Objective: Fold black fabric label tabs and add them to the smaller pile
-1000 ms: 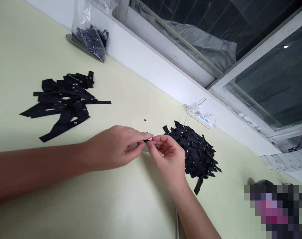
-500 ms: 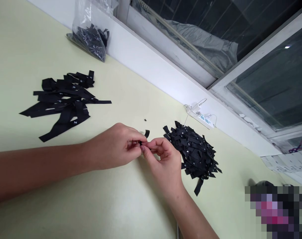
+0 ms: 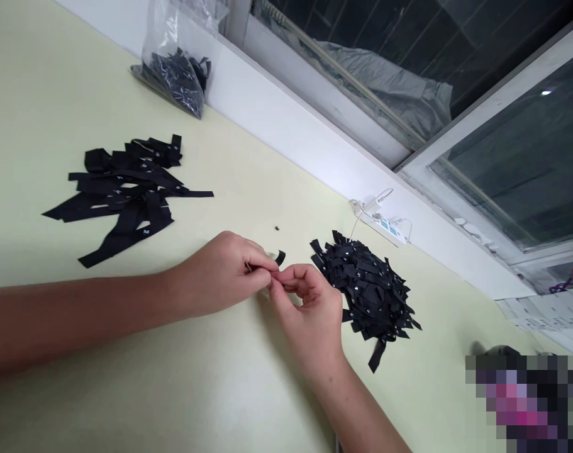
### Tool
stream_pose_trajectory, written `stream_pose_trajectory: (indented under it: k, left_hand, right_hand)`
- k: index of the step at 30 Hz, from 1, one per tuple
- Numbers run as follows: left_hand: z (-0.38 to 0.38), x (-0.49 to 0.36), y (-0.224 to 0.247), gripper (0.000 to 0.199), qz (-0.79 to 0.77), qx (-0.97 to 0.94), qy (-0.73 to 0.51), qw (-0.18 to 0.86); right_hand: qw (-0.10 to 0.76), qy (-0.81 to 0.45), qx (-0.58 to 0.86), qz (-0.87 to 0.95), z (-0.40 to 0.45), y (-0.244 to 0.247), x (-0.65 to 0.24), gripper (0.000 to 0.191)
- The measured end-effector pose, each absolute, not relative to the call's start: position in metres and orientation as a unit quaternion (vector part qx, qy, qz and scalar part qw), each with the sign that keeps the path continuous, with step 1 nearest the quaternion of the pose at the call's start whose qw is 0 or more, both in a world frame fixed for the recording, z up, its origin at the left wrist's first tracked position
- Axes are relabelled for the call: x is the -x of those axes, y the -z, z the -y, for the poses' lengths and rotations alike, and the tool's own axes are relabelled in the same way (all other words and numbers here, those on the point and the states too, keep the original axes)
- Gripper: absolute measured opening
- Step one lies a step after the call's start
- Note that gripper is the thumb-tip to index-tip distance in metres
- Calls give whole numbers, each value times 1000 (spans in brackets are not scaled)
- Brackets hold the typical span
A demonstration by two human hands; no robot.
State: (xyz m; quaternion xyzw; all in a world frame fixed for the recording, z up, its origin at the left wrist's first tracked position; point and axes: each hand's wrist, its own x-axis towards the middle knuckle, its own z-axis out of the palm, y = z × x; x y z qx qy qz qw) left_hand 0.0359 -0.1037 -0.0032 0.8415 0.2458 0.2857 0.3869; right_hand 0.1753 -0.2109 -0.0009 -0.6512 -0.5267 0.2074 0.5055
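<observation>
On the left, a loose pile of black strips [image 3: 126,217] lies spread out on the pale green table [image 3: 149,384]. They are long and flat, and some have little white marks on them. Behind them, by the white wall, sits a clear bag [image 3: 180,82] with more black bits in the bottom.

Next comes the left hand [image 3: 229,270]. Its thumb and fingers are squeezed close together, and they hold one small black strip [image 3: 280,258]. The strip is in the middle, right at the fingertips. One end pokes out past the fingers. That end is plain black, flat and thin, and it bends over in a little curve. A bit of dark shows inside the curled fingers too. The rest of it is hidden, so I can't tell how long it is. A tiny dark speck [image 3: 277,228] lies on the table just behind.

The right hand [image 3: 309,308] comes in from the other side. Its thumb and pointing finger are nearly shut and touch the left fingertips. I can't tell if they grip the strip too.

Farther right is a big, messy heap of short black strips [image 3: 371,283], many with white marks. Behind it is a white power strip [image 3: 387,226].
</observation>
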Motion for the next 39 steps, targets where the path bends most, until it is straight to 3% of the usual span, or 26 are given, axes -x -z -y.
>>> stream_pose_trajectory:
  k: [7,14,25,39]
  left_hand:
    - [104,-37,6,30,-264,-837,-283,387]
    - [98,-34,9,27,-219,-883,-292,296]
    - [90,-30,9,25,-224,-888,-268,299]
    - [91,-31,3,17,-314,-772,-320,449]
  right_hand:
    - [506,-226,654,514,208,1,-181,7]
    - [509,-290,628,512,201,5,-190,13]
    - [411,-248,674,561,203,3,-200,16]
    - [442,-228,704,506,199,7,-219,24]
